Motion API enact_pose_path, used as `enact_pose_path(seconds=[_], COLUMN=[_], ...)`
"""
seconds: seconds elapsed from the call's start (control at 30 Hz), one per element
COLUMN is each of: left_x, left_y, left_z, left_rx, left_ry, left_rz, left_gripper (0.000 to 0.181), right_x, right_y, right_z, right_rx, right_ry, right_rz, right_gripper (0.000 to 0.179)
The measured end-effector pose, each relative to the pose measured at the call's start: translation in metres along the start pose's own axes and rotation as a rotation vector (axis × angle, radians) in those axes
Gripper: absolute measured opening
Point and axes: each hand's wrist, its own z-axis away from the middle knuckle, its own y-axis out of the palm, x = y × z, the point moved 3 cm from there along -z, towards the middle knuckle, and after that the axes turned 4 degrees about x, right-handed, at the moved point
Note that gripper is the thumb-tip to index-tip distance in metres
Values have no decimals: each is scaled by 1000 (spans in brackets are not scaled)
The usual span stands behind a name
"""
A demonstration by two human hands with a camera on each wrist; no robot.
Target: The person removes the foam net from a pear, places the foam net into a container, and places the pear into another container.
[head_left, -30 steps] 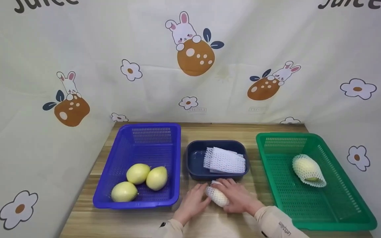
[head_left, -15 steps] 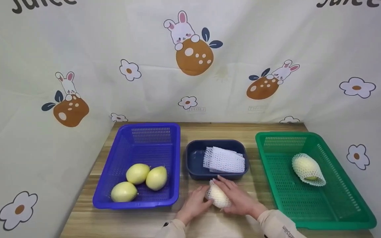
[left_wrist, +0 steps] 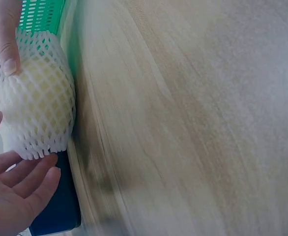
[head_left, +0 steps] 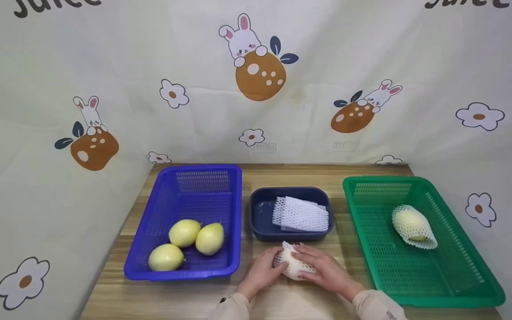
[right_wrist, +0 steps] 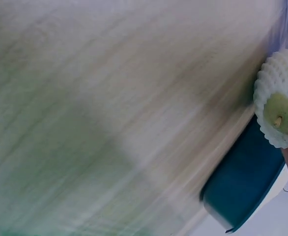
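Observation:
A pale yellow-green fruit in a white foam net sleeve (head_left: pixel 295 266) is between my two hands, in front of the dark blue box. My left hand (head_left: pixel 262 272) holds its left side, thumb nearest me. In the left wrist view, left fingertips (left_wrist: pixel 48 161) are at the fringed end of the foam net (left_wrist: pixel 41 98). My right hand (head_left: pixel 327 272) grips the right side with thumb and fingers; its thumb presses on the net in the left wrist view. The right wrist view shows the fruit's stem end (right_wrist: pixel 279 112) bare inside the net's opening.
A blue basket (head_left: pixel 234 213) on the left holds three bare fruits (head_left: pixel 185 233). The dark blue box (head_left: pixel 262 222) contains white foam nets (head_left: pixel 302 214). On the right, a green basket (head_left: pixel 380 266) holds one netted fruit (head_left: pixel 414 226). A printed curtain hangs behind the wooden table.
The netted fruit has turned between the hands, its near end swinging to the right. The right hand has shifted slightly right and its fingers lie further round the fruit.

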Motion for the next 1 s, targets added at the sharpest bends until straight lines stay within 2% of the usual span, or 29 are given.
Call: enact_pose_path(seconds=[0.13,0.23,0.53,0.7,0.8,0.87,1.0], left_x=[-1,0,3,2,2,3,7], left_y=[1,2,3,4,6,6,7], left_z=[-1,-1,-3,-2,-1,-1,-1], left_rx=[2,5,-3,7,14,12,7], left_ry=[9,14,12,16,9,-4,-83], left_rz=[25,41,148,105,116,155,326], left_gripper=[37,36,33,36,36,35,25], right_x=[-1,-2,-2,-2,-3,-3,-3], right_y=[2,2,-3,3,5,5,3], right_z=[5,8,12,15,17,18,19], right_rx=[69,97,-45,3,26,4,-71], right_ry=[77,104,41,105,129,116,70], right_rz=[3,12,5,60,56,53,41], right_gripper=[64,69,48,64,68,66,57])
